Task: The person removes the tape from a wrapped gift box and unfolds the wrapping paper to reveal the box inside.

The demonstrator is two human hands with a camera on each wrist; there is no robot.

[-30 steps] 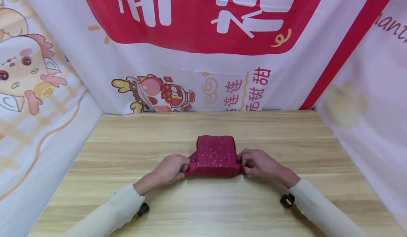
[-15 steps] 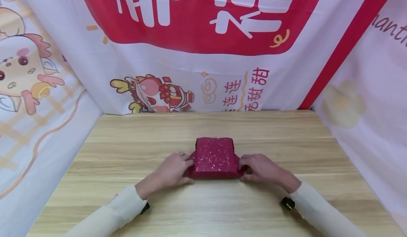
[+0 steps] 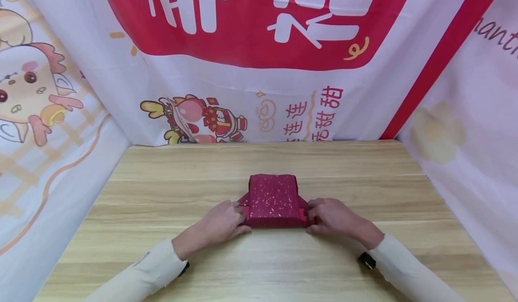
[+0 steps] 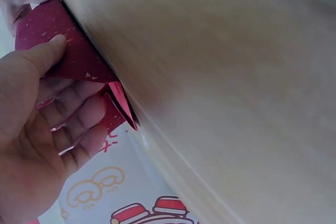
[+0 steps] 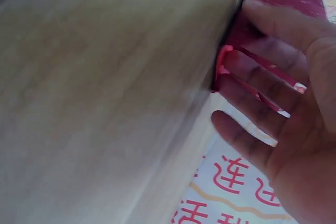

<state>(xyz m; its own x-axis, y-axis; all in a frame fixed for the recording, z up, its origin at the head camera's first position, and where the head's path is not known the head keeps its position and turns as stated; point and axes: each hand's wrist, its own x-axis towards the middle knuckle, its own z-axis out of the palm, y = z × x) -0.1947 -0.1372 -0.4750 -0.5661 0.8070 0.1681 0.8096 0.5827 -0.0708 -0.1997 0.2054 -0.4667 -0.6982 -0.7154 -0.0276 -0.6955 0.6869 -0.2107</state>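
A dark red paper box point(image 3: 273, 198) with pale flecks stands on the wooden table, with brighter red flaps showing at both sides. At its left end is my left hand point(image 3: 220, 223); in the left wrist view the thumb point(image 4: 52, 51) lies against the flecked front face and the fairly straight fingers reach along the side, by a folded flap point(image 4: 123, 103). On the opposite end, my right hand point(image 3: 333, 216) touches the box's side with extended fingers. The right wrist view shows its thumb near the front face and fingertips at a small red flap point(image 5: 223, 64).
A wooden table point(image 3: 182, 167) lies under the box. Printed white cloth point(image 3: 259, 81) hangs behind it, with more cloth on the left and right sides. Each sleeve has a black device point(image 3: 367, 260) strapped below it.
A second ago both hands pinched the side flaps with thumbs tucked in. Their thumbs have since spread toward the front and the fingers straightened. The box came slightly nearer.
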